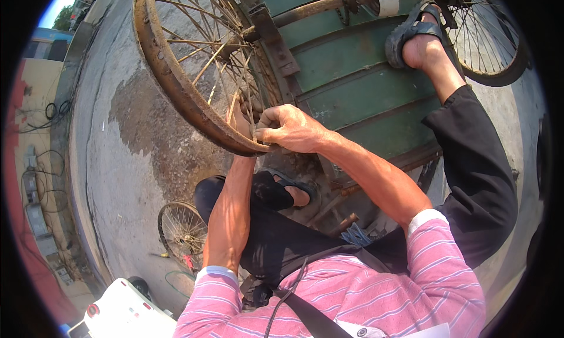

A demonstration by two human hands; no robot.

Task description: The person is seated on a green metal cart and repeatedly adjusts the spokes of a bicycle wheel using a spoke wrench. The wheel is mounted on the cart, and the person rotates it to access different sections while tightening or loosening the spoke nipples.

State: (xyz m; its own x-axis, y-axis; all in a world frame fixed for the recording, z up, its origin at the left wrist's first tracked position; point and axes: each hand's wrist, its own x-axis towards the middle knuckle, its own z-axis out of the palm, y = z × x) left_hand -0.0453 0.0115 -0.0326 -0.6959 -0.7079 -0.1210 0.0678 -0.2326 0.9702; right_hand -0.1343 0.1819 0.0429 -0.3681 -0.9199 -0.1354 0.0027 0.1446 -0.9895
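Observation:
A rusty bare wheel rim [176,85] with many thin spokes [214,73] stands tilted at the upper left, without a tyre. My right hand [296,129] is at its lower edge, thumb and forefinger pinched on a spoke near the rim. My left hand [239,123] reaches behind the rim, its fingers closed about a spoke just left of my right hand. The rim and spokes partly hide the left fingers. The wheel sits beside an overturned green cart bed [364,91] with a metal axle tube [311,12].
A second wheel with a black tyre [505,76] is at the upper right. My sandalled foot [420,44] rests against the green bed. A smaller spoked wheel [182,232] lies on the ground near a white vehicle [126,311]. A bundle of thin blue strands [355,235] lies by my legs.

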